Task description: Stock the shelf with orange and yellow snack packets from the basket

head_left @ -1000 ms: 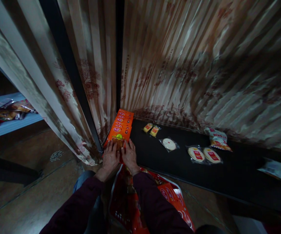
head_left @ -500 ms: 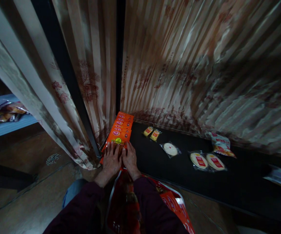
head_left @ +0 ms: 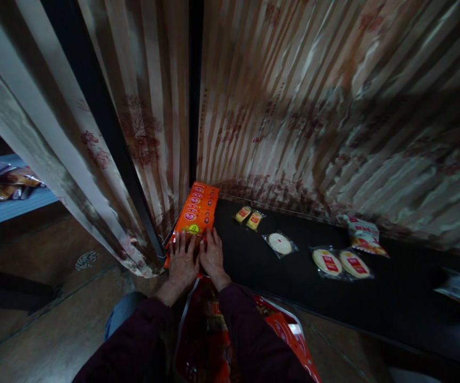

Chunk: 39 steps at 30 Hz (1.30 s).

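Note:
A row of overlapping orange snack packets (head_left: 196, 208) lies at the left end of the black shelf (head_left: 238, 255). My left hand (head_left: 182, 266) rests flat on the nearest packet, fingers stretched out and pointing away from me. Beside it, my right hand (head_left: 213, 259) touches the near right edge of the same packet, its fingers extended. The two hands almost meet at the thumbs, and they hide the packet's lower part. Below my forearms stands a red basket (head_left: 182, 324) with more orange packets (head_left: 280, 325) in it.
To the right on the shelf lie two small yellow packs (head_left: 248, 218), a round white wrapped item (head_left: 280, 243), two round wrapped cakes (head_left: 341, 263) and a white-and-red bag (head_left: 366, 235). Patterned curtains (head_left: 294, 106) and a dark post (head_left: 106, 117) bound the corner. A bluish shelf (head_left: 18, 201) holds packages.
My hands stay on the packet with hardly any movement; the right fingers have shifted very slightly. The camera view has moved a little.

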### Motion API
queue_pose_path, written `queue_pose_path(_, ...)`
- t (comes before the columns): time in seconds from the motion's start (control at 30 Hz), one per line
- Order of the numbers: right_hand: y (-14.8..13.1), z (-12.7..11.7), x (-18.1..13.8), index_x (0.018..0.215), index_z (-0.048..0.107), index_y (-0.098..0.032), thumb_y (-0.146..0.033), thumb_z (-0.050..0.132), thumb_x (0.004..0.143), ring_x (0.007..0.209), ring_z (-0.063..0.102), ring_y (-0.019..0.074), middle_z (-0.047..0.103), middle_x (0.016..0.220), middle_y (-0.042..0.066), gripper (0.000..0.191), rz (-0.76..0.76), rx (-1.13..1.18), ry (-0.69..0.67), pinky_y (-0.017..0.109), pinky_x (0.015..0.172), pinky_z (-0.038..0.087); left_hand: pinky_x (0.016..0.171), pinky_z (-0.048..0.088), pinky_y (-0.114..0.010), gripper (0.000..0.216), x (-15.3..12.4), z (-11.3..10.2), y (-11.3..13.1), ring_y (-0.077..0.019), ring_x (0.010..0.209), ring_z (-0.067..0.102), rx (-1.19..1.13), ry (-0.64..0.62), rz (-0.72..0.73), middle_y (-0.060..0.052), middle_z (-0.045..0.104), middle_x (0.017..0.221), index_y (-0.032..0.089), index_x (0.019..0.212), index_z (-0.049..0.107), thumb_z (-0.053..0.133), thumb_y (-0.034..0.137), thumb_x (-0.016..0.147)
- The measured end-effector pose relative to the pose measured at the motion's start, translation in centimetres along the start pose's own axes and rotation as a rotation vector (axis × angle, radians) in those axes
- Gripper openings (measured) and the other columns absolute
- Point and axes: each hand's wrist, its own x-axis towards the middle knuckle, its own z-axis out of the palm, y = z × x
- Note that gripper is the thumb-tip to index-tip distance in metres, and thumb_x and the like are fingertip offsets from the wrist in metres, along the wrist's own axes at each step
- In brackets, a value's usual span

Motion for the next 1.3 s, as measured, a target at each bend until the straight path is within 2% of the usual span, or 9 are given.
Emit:
queue_pose_path(0.13, -0.3, 0.1, 0.2, 0.139, 0.043, -0.012, -0.026, 0.040, 0.088, 0.135, 0.036, 0.0248, 0.042, 0.145, 0.015, 0.053, 0.021, 0.076, 0.011, 0.042, 0.110, 0.034, 0.112, 0.024, -0.055, 0.058, -0.1, 0.0, -0.1, -0.0339, 0.142, 0.021, 0.007, 0.032, 0.007, -0.017, 0.029, 0.152, 0.018, 0.142, 0.040, 0.048, 0.036, 0.087)
queue_pose_path(0.33, -0.6, -0.5, 2.0, 0.130, 0.052, -0.010, -0.026, 0.037, 0.088, 0.128, 0.046, 0.0216, 0.053, 0.135, 0.014, 0.047, 0.035, 0.196, 0.034, 0.037, 0.110, 0.034, 0.112, 0.025, -0.054, 0.058, 0.0, -0.5, 0.0, -0.0339, 0.141, 0.024, 0.035, 0.027, 0.027, -0.017, 0.033, 0.151, 0.018, 0.142, 0.040, 0.046, 0.039, 0.087)
queue_pose_path(0.47, -0.6, -0.9, 2.6, 0.129, 0.052, -0.012, -0.026, 0.037, 0.088, 0.122, 0.052, 0.0205, 0.057, 0.131, 0.013, 0.046, 0.114, 0.288, 0.055, 0.037, 0.107, 0.038, 0.111, 0.025, -0.053, 0.058, -0.1, -0.5, 0.0, -0.0338, 0.141, 0.026, 0.038, 0.052, 0.045, -0.017, 0.034, 0.150, 0.018, 0.141, 0.040, 0.047, 0.039, 0.087)
queue_pose_path(0.63, 0.2, -1.0, 2.9, 0.133, 0.047, -0.013, -0.025, 0.037, 0.087, 0.117, 0.057, 0.0196, 0.060, 0.128, 0.013, 0.048, 0.168, 0.380, 0.087, 0.035, 0.101, 0.043, 0.111, 0.026, -0.053, 0.057, -0.2, -0.4, 0.0, -0.0334, 0.140, 0.028, 0.027, 0.082, 0.047, -0.016, 0.036, 0.149, 0.018, 0.139, 0.043, 0.047, 0.041, 0.087)
queue_pose_path(0.83, 1.5, -0.4, 3.9, 0.126, 0.053, -0.014, -0.024, 0.039, 0.085, 0.105, 0.063, 0.0184, 0.066, 0.118, 0.012, 0.044, 0.224, 0.461, 0.087, 0.034, 0.093, 0.048, 0.109, 0.028, -0.054, 0.055, 0.0, -0.9, 0.3, -0.0345, 0.138, 0.032, 0.043, 0.064, 0.034, -0.017, 0.040, 0.147, 0.017, 0.137, 0.046, 0.046, 0.040, 0.088)
queue_pose_path(0.93, 1.8, -0.4, 4.2, 0.120, 0.056, -0.016, -0.024, 0.039, 0.084, 0.100, 0.065, 0.0169, 0.068, 0.115, 0.010, 0.041, 0.202, 0.485, 0.064, 0.031, 0.088, 0.050, 0.110, 0.027, -0.054, 0.054, 0.3, -1.3, 0.2, -0.0348, 0.135, 0.035, 0.047, 0.077, 0.056, -0.018, 0.045, 0.143, 0.016, 0.134, 0.050, 0.046, 0.042, 0.087)
queue_pose_path(1.03, 2.2, -0.5, 4.5, 0.117, 0.059, -0.017, -0.028, 0.041, 0.085, 0.096, 0.066, 0.0176, 0.070, 0.111, 0.009, 0.038, 0.178, 0.510, 0.095, 0.030, 0.084, 0.052, 0.112, 0.025, -0.052, 0.053, 0.8, -1.6, 0.0, -0.0344, 0.134, 0.038, 0.046, 0.090, 0.090, -0.017, 0.052, 0.137, 0.015, 0.131, 0.054, 0.048, 0.043, 0.086)
queue_pose_path(1.3, 3.4, 0.0, 6.3, 0.115, 0.062, -0.018, -0.034, 0.047, 0.084, 0.089, 0.068, 0.0205, 0.072, 0.102, 0.009, 0.038, 0.191, 0.478, 0.124, 0.033, 0.080, 0.053, 0.110, 0.029, -0.052, 0.055, 2.0, -0.6, 0.4, -0.0346, 0.137, 0.032, 0.035, 0.081, 0.109, -0.017, 0.042, 0.146, 0.017, 0.137, 0.047, 0.046, 0.041, 0.087)
